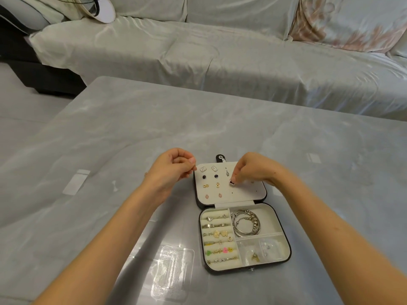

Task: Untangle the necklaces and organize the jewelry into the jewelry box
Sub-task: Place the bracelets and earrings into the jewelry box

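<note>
A dark jewelry box [284, 236] lies open on the table. Its white lid panel [248, 192] carries several stud earrings. In the base, rings and charms sit in the ring rolls [219, 238], silver bangles [246, 223] fill the upper right compartment, and small clear bags lie in the lower right one. My right hand [251, 168] pinches a small dark earring [231, 182] against the lid panel. My left hand [176, 166] hovers at the lid's left edge, thumb and fingers pinched together on something too small to make out.
A clear plastic bag [171, 271] lies on the grey glossy table [110, 128] near the front. Another small clear bag [76, 181] rests at the left. A sofa with a pale cover [220, 62] stands beyond the table's far edge.
</note>
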`<state>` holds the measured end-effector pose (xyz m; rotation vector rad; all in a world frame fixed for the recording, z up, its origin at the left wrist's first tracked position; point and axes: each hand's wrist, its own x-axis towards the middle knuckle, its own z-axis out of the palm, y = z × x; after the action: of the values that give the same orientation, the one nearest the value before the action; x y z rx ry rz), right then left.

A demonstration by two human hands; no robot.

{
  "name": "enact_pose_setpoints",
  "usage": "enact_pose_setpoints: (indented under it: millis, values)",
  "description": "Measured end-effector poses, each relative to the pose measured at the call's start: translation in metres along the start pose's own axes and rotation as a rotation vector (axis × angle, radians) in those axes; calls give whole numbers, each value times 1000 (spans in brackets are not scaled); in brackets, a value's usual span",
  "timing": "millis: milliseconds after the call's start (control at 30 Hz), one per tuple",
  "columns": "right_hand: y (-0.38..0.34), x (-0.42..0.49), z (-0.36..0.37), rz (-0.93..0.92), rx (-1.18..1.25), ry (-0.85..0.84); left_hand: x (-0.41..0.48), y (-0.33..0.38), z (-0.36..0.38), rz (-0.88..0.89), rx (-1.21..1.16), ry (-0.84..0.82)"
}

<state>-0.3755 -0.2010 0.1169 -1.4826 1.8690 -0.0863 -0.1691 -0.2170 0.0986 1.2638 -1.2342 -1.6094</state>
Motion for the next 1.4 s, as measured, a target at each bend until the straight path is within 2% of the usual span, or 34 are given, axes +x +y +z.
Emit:
enact_pose_setpoints:
  millis: [267,367,433,533,600,667,733,767,800,867,967,1200,1333,1400]
  values:
    - [-2,0,-1,-7,-2,-17,0,1,-2,-108,-231,-9]
    - [-2,3,3,-9,-41,2,0,-1,-3,-135,-249,3]
    - [-5,5,5,-4,-181,39,1,-1,-4,-119,-218,29]
    - [-10,4,7,-42,-460,206,4,-1,-6,-81,-181,81]
    - [-5,7,7,-63,-537,287,5,0,-7,-57,-136,91]
    - [4,8,4,-72,-416,248,5,1,-8,-35,-110,93]
    - [10,6,1,-101,-77,187,6,-1,-9,-17,-99,110]
    - [12,8,1,-122,30,217,6,-1,-9,-9,-95,121]
    - [13,11,1,-137,26,283,6,-2,-10,-5,-94,129]
    - [11,23,4,-138,-184,406,6,-2,-9,-3,-102,133]
    - [6,40,12,-135,-344,417,4,0,-6,-7,-127,123]
    - [5,33,17,-250,-170,482,5,7,-14,-29,-101,59]
    - [0,2,13,-316,-212,551,5,8,-21,-48,-132,30]
    - [-2,-17,8,-384,-262,520,4,8,-22,-74,-164,16]
